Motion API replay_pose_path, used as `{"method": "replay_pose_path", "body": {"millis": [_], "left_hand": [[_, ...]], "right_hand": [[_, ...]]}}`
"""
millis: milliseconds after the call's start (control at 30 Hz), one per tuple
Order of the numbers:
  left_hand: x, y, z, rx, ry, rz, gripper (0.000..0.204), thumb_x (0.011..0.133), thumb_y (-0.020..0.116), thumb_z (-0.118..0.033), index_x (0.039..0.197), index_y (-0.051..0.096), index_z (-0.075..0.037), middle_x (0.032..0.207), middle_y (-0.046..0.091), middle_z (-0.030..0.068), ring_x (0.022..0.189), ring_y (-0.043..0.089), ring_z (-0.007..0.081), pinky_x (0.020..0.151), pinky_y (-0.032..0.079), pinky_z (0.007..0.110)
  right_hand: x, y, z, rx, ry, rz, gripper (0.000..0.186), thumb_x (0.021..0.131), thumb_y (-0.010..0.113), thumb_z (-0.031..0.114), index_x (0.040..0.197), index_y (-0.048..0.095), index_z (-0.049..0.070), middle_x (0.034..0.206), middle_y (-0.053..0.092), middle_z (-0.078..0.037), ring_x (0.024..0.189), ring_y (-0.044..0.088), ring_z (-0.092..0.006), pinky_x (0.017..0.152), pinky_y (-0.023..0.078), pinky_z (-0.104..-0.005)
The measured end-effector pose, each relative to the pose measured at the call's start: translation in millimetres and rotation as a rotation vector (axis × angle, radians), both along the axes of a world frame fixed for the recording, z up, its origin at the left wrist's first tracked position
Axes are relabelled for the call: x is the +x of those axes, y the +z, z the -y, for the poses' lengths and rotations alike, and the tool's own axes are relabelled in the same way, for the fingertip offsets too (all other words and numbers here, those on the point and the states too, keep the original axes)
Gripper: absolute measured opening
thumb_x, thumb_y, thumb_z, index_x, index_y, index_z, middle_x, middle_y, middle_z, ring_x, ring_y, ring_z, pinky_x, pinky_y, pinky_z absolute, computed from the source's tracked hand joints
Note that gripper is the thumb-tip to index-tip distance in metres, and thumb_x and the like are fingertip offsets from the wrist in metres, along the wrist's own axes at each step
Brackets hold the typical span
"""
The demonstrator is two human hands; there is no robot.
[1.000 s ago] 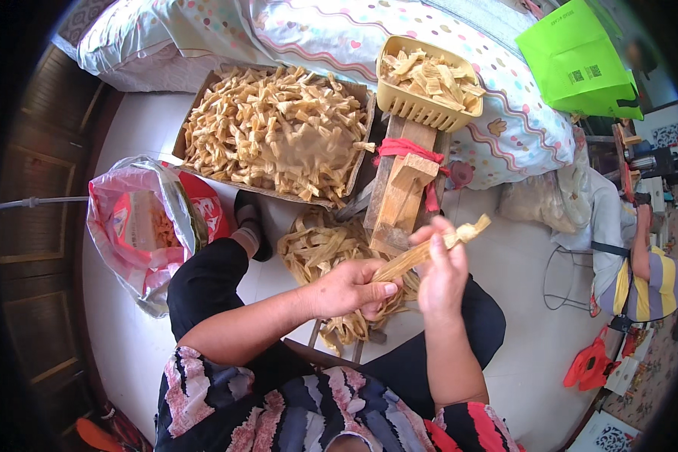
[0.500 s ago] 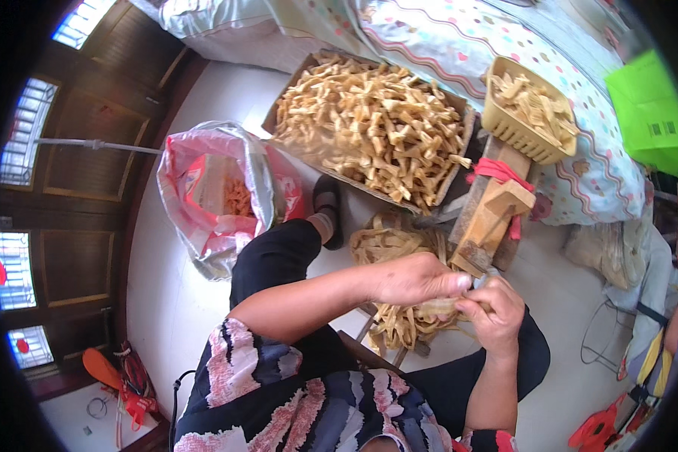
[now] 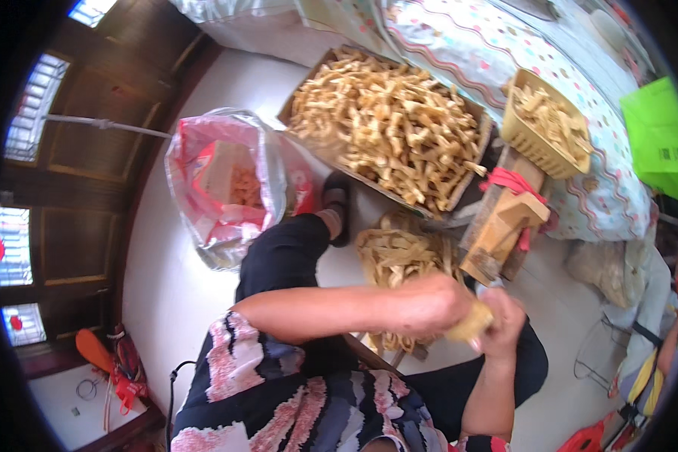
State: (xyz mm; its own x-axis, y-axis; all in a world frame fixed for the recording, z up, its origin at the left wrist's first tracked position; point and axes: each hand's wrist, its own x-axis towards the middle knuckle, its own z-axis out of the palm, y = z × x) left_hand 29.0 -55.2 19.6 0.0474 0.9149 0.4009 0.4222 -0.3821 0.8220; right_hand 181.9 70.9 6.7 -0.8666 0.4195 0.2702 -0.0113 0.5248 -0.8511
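My left hand [image 3: 438, 305] is blurred, its fingers curled round a pale yellow strip bundle [image 3: 471, 322], close to my right hand [image 3: 505, 324], which also grips it. Both are just below the lower end of a wooden bench [image 3: 497, 233] with a wedge block, red cloth and a dull metal piece at its tip. Under my hands lies a loose heap of long dried yellowish strips [image 3: 392, 252] on the floor. A cardboard box [image 3: 384, 135] full of short knotted yellowish pieces sits beyond, and a yellow plastic basket [image 3: 546, 128] of similar pieces rests on the bench.
An open lined sack [image 3: 196, 196] stands left, beside my foot. A bed with a patterned cover [image 3: 459, 53] lies at the back, a green bag [image 3: 655, 135] at right. Wooden doors [image 3: 75, 248] line the left. Another person's arm [image 3: 670, 339] shows at the far right edge.
The view has swung left, showing more of the doors. The strip bundle, earlier held out lengthwise between my hands, is now down by the bench's end, and my left hand has crossed rightward toward my right.
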Motion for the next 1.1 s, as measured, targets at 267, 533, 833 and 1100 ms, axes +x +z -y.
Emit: {"method": "replay_pose_path", "body": {"millis": [267, 533, 833, 1100], "left_hand": [[-15.3, 0.1, -3.3, 0.144, 0.038, -0.387, 0.024, 0.060, 0.068, -0.021, 0.080, 0.059, -0.010, 0.078, 0.050, 0.0060, 0.072, 0.056, 0.0229, 0.058, 0.048, 0.039], [-7.6, -1.3, -11.2, -0.058, 0.438, -0.250, 0.035, 0.070, 0.074, -0.022, 0.101, 0.066, -0.007, 0.113, 0.060, 0.0123, 0.099, 0.061, 0.0307, 0.087, 0.046, 0.041], [3.8, -7.7, -2.9, -0.329, 0.343, -0.366, 0.019, 0.065, 0.061, -0.003, 0.082, 0.065, 0.004, 0.115, 0.059, 0.0150, 0.103, 0.057, 0.0306, 0.089, 0.043, 0.040], [-12.6, 1.2, -5.7, -0.149, 0.174, 0.153, 0.006, 0.075, 0.062, -0.001, 0.078, 0.063, 0.005, 0.104, 0.060, 0.0136, 0.100, 0.060, 0.0284, 0.088, 0.046, 0.039]], "right_hand": [[-11.5, -4.7, 26.1, -1.592, 0.207, 0.304, 0.042, 0.081, 0.067, 0.037, 0.098, 0.060, -0.001, 0.074, 0.060, -0.003, 0.050, 0.051, -0.0074, 0.041, 0.035, -0.0189], [-11.7, -0.3, 26.1, -1.058, -0.247, -0.116, 0.019, 0.091, 0.059, 0.014, 0.099, 0.060, -0.003, 0.076, 0.060, -0.005, 0.055, 0.054, -0.0100, 0.048, 0.044, -0.0207], [-11.3, -19.2, 33.9, 0.094, -0.113, 0.276, 0.020, 0.088, 0.058, 0.022, 0.090, 0.057, 0.002, 0.063, 0.058, -0.017, 0.057, 0.058, -0.0372, 0.051, 0.046, -0.0416], [-10.5, -19.3, 27.3, -1.128, -0.128, 0.095, 0.025, 0.095, 0.048, 0.018, 0.114, 0.048, 0.001, 0.111, 0.055, -0.009, 0.074, 0.050, -0.0086, 0.054, 0.041, -0.0236]]}}
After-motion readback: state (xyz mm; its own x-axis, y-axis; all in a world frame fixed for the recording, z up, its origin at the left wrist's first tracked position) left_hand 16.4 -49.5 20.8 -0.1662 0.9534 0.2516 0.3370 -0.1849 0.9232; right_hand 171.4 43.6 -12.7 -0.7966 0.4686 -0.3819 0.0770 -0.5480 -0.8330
